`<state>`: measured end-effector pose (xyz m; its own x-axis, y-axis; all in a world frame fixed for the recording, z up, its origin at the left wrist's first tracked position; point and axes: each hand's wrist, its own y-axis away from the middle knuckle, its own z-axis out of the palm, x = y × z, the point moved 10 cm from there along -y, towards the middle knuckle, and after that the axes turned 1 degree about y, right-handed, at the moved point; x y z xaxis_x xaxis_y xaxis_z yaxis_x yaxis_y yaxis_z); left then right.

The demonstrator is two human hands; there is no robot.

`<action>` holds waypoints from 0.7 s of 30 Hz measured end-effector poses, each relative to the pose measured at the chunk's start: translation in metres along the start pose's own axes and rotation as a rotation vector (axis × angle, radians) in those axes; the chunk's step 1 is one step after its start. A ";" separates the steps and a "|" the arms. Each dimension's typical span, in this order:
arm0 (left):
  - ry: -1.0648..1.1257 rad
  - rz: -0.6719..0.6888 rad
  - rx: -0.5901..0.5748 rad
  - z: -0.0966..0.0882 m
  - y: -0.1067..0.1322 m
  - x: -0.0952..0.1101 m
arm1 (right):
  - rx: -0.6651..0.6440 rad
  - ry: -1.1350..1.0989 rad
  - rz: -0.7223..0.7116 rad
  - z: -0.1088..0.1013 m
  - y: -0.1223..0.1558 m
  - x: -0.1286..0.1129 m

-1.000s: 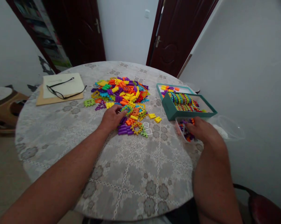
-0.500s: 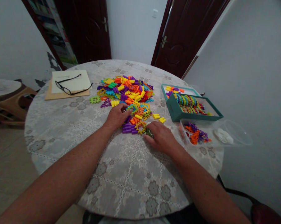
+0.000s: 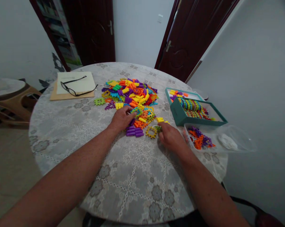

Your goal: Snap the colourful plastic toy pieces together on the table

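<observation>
My left hand (image 3: 122,119) rests at the near edge of a heap of colourful plastic building pieces (image 3: 135,91). Its thumb and fingers close on a square blue-and-yellow-green notched piece (image 3: 136,111). To the right, my right hand (image 3: 172,138) pinches a green notched piece (image 3: 158,128), partly hidden by the fingers. A yellow square notched piece (image 3: 151,132) lies flat on the cloth between the hands, just left of the right fingertips. Purple ribbed pieces (image 3: 134,131) sit in front of my left fingers. Small yellow pieces (image 3: 160,119) lie just beyond my right hand.
A green box (image 3: 177,115) with rows of colourful pieces stands at the right, its lid (image 3: 196,94) behind. Nearer is a clear plastic container (image 3: 218,143) with purple and orange pieces. Eyeglasses (image 3: 79,94) lie on papers (image 3: 59,78) at the left of the round table.
My right hand has moved right, away from the heap, with the green piece. The yellow square piece has shifted right, apart from the heap. My left hand stays nearly in place.
</observation>
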<state>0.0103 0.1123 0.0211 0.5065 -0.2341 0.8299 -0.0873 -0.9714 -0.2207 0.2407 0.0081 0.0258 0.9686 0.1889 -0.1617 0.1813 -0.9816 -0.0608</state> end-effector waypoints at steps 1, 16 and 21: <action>0.002 -0.007 -0.004 0.001 0.000 -0.001 | 0.010 -0.015 0.008 0.001 -0.002 0.004; 0.025 0.016 -0.008 0.004 -0.001 -0.002 | 0.292 -0.367 -0.431 -0.013 -0.008 -0.063; 0.014 0.050 0.006 0.003 -0.001 0.001 | 0.204 -0.226 -0.395 0.007 -0.017 -0.074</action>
<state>0.0136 0.1130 0.0204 0.4899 -0.2829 0.8246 -0.1071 -0.9582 -0.2651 0.1643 0.0107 0.0316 0.7675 0.5687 -0.2958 0.4675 -0.8123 -0.3487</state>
